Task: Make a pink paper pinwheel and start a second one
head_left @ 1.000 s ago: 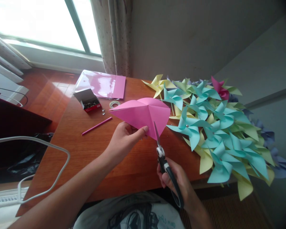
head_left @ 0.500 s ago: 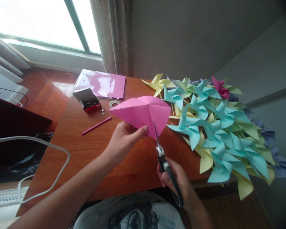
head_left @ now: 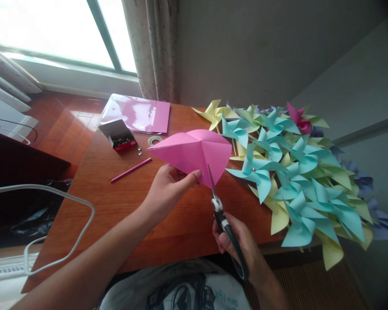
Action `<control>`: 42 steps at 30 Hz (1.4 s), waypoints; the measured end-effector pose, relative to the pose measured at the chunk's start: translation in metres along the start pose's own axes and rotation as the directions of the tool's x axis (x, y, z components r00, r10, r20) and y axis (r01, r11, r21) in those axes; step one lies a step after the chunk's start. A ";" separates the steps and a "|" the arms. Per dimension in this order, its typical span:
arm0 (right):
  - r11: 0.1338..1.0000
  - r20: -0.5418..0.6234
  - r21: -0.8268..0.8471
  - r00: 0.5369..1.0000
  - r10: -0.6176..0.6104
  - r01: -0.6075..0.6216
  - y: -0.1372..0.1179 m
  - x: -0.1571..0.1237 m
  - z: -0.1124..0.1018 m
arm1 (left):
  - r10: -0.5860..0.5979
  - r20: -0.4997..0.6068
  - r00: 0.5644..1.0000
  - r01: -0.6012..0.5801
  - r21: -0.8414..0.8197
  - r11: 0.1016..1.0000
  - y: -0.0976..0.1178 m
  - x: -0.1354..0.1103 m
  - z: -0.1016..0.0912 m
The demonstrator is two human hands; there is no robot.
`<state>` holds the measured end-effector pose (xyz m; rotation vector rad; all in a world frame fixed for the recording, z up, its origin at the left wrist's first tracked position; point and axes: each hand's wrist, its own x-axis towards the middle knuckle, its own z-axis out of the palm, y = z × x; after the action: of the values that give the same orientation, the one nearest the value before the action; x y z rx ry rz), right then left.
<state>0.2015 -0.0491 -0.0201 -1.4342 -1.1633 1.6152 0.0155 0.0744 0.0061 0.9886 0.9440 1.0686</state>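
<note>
Above the wooden table, my left hand [head_left: 173,183] pinches the lower edge of a pink paper sheet [head_left: 184,153] between thumb and fingers. The sheet is creased and bowed, with a peak near its middle. My right hand [head_left: 234,239] is wrapped round the black handles of a pair of scissors [head_left: 218,204]. The blades point up and away from me and lie at the sheet's lower right corner, one of them over the paper's face. How far the cut reaches into the sheet is hard to make out.
Several paper pinwheels [head_left: 299,172] in turquoise, yellow and other colours crowd the table's [head_left: 142,241] right side. At the back left are a plastic sleeve of pink paper [head_left: 139,114], a small box of pins [head_left: 121,140], a tape roll [head_left: 154,140] and a pink stick [head_left: 131,170]. A white cable [head_left: 92,215] crosses the left edge.
</note>
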 end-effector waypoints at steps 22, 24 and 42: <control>0.999 -0.027 0.033 1.000 0.003 -0.002 -0.004 0.000 0.002 | -0.002 0.007 1.000 0.002 0.001 1.000 0.000 0.000 0.000; 0.999 -0.030 0.038 1.000 0.005 -0.004 -0.005 0.000 0.002 | -0.004 0.006 1.000 0.004 0.001 1.000 0.000 0.001 0.000; 0.997 -0.041 0.070 0.998 0.038 -0.035 -0.008 -0.001 0.003 | -0.014 -0.032 0.999 0.015 0.039 0.999 0.002 -0.001 0.002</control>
<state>0.1982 -0.0474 -0.0120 -1.4460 -1.0532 1.6257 0.0164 0.0739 0.0082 0.9976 0.9998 1.0600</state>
